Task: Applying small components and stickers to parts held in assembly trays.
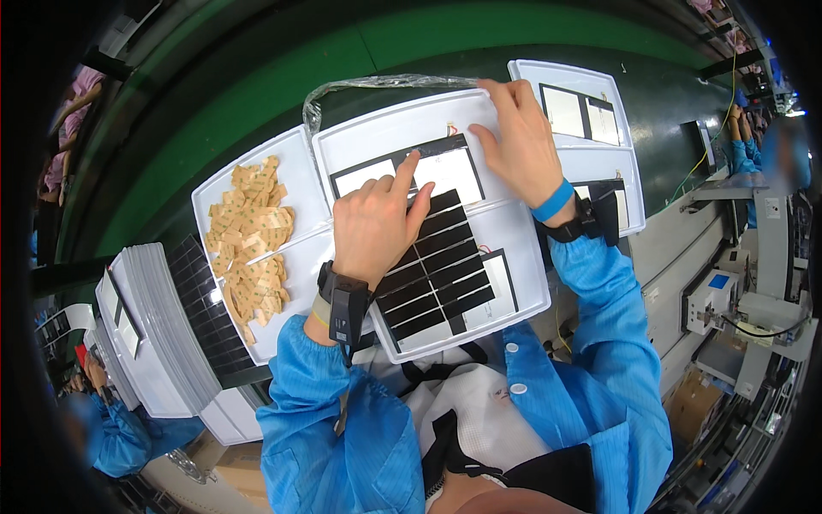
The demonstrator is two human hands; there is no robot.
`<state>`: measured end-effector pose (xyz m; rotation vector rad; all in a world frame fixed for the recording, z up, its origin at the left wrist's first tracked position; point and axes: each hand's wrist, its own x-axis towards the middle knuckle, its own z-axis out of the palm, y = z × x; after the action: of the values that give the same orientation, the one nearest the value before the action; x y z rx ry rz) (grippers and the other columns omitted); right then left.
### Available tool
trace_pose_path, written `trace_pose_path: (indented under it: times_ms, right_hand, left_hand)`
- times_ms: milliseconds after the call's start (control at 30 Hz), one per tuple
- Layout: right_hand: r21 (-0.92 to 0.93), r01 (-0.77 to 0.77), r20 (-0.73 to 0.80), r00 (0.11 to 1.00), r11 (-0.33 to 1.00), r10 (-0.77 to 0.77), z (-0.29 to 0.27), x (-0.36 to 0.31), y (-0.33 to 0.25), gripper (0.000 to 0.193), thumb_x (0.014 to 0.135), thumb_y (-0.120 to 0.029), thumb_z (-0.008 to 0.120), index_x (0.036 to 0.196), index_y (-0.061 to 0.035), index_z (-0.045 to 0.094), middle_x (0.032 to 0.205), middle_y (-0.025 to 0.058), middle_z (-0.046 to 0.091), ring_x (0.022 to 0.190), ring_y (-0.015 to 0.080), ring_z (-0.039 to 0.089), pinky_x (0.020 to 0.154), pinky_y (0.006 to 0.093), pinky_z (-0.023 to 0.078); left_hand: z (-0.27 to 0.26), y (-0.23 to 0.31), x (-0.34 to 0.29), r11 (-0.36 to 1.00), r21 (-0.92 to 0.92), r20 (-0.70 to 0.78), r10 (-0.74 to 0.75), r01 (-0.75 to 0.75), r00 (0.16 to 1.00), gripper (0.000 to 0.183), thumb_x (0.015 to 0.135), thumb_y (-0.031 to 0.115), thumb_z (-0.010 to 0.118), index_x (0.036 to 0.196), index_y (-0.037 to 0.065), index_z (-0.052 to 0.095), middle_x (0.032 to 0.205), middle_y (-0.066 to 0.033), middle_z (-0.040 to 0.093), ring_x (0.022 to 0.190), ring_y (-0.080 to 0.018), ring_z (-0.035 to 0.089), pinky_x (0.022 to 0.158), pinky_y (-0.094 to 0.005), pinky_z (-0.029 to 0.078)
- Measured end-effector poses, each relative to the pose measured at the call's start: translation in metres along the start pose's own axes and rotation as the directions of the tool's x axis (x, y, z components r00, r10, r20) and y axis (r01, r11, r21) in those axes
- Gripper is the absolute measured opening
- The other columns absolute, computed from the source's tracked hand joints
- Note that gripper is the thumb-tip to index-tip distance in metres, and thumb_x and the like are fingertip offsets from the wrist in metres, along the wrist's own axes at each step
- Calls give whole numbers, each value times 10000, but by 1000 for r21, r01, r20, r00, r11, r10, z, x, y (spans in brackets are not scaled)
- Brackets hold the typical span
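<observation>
A white tray lies in front of me with white, black-edged rectangular panels and a black ribbed solar panel resting across its middle. My left hand lies on the ribbed panel with its forefinger stretched onto the upper white panel. My right hand presses its fingertips on that same panel's upper right corner, near the tray's far rim. Neither hand grips anything. Both wrists carry black straps, and the right also has a blue band.
A white tray at the left holds several tan sticker pieces. Further left stand a stack of white trays and black panels. More trays with panels lie at the right. A clear plastic bag sits behind. Other workers in blue are at the edges.
</observation>
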<state>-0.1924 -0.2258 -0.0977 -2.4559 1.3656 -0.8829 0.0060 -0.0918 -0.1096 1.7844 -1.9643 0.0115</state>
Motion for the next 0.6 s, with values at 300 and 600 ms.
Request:
trace_pose_path:
  times_ms: [300,600]
  right_hand:
    - [-112,440,239,882,891,-405,-28,-24,5,461,1030,-345,691,1430,-115,682,1669,154,439,1596,431,262,1250,536,297]
    - [579,24,140,982,815,-128,-55,-66,-52,386,900,-9,788,1278,-35,713,945,118,760,785,164,743,742,285,594]
  left_hand:
    - [2,-3,-6,1000,-2,-5,-5,5,1000,425,1018,391,692,1298,72,672,683,-100,690,620,-281,713,544,-402,542]
    - [-67,18,-27,952,-305,-199,-54,-10,979,543,899,280,856,1343,71,624,879,-90,726,782,-297,713,678,-397,544]
